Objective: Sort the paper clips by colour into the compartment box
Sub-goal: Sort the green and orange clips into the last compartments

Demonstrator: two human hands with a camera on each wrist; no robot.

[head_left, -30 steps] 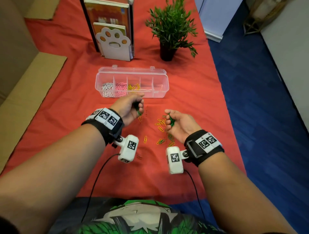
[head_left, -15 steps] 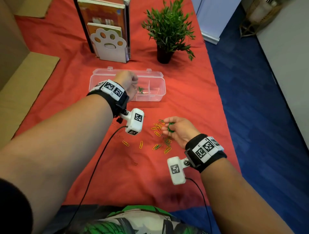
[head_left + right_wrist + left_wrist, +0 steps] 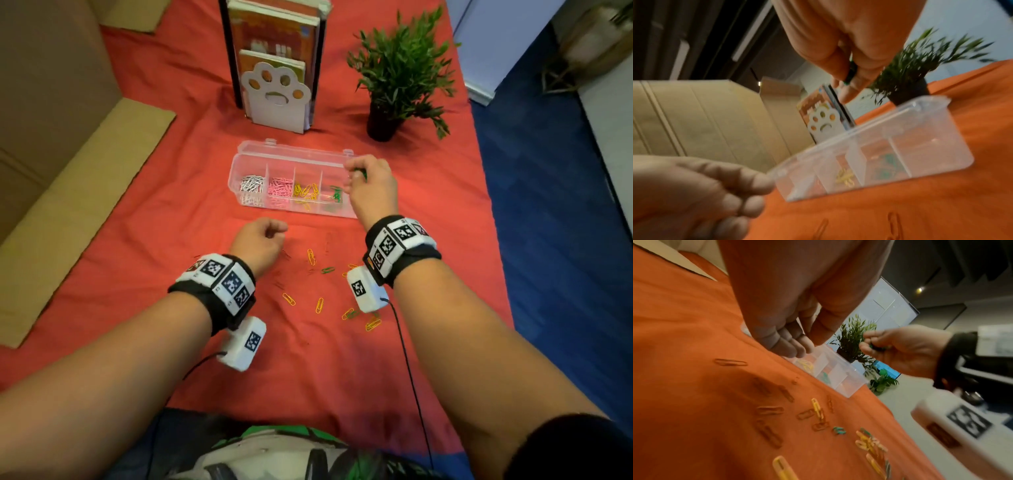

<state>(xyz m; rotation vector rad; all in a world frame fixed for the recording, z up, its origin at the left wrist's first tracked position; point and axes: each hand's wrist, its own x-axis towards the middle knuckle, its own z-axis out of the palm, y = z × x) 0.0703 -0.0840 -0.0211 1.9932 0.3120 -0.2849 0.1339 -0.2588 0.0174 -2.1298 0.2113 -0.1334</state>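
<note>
My right hand hangs over the right end of the clear compartment box, its fingers curled and pinching a few green paper clips above the two rightmost sections. My left hand sits low on the red cloth of the worktop, just near of the box, with its fingers loosely bent down toward the cloth; I cannot tell whether they have hold of anything.

The box lies lengthwise across the worktop with its lid folded back on the far side. From left to right its sections hold white clips, pink clips, yellow clips and a small bunch of green clips; the last section on the right is mostly hidden under my right hand.

Between my wrists, near of the box, loose clips are scattered on the cloth: a yellow one, a green one, two more yellow ones nearer to me, and a little tangle of yellow and green close to my right wrist camera. Some red clips lie among them, hard to pick out against the cloth.

Far of the box stand a paw-shaped bookend holding books, and to its right a potted plant. Cardboard lies along the left edge of the cloth
</note>
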